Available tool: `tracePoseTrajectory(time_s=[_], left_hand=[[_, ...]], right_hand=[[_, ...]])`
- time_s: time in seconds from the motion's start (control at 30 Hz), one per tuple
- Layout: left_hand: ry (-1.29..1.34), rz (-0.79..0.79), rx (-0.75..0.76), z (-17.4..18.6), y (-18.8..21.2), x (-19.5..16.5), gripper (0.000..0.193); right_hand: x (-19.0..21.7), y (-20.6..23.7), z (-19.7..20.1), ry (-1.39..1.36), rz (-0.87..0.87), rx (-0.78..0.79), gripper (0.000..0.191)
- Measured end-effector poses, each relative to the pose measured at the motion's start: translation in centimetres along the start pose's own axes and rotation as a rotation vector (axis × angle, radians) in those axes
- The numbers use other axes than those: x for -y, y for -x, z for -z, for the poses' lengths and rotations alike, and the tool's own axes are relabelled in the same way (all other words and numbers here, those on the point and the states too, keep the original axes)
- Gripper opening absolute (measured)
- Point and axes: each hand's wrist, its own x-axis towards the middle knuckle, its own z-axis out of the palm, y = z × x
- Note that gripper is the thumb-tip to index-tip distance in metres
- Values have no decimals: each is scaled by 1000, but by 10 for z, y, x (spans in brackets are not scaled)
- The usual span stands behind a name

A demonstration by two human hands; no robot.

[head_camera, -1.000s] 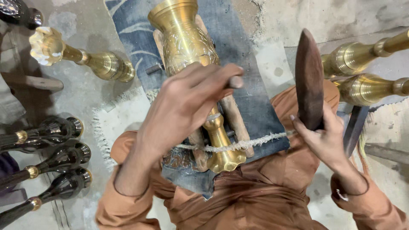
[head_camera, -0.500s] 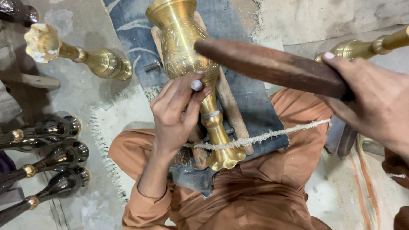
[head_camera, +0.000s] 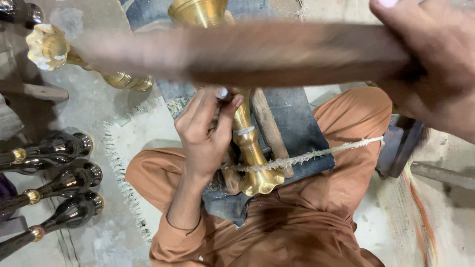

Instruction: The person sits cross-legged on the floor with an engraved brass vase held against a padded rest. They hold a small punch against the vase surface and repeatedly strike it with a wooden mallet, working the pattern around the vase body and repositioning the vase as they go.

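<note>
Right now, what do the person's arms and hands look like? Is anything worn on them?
Both hands are bare, with no gloves. The left hand has a thin dark band round its wrist, and an orange-brown sleeve is pushed up near the elbow. The right hand is close to the camera, blurred, with a pale thumbnail showing.

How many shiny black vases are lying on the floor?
3, side by side at the left edge: top black vase, middle black vase, bottom black vase. More may be hidden outside the picture.
</note>
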Motion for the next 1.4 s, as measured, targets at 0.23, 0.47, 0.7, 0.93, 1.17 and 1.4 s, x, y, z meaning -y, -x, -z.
tracePoseTrajectory(time_s=[0.23,0.47,0.7,0.93,1.17,1.4], left_hand=[[-2,121,-110,-8,8,-4,14],[17,181,-163,-16,17,-5,17],[-8,178,-246,-27,39,9,18],[152,91,-247,-36,60,19,17],[-59,181,-171,-35,51,19,21],[-134,388,-157,-33,50,12,28]], right_hand=[[-1,-18,3,103,1,38,64],[18,-38,15,-53,-377,252,32],[1,-28,14,288,230,186,51],[3,-30,19,242,320,144,55],[12,-28,27,115,283,75,46],[17,-35,28,341,332,103,60]])
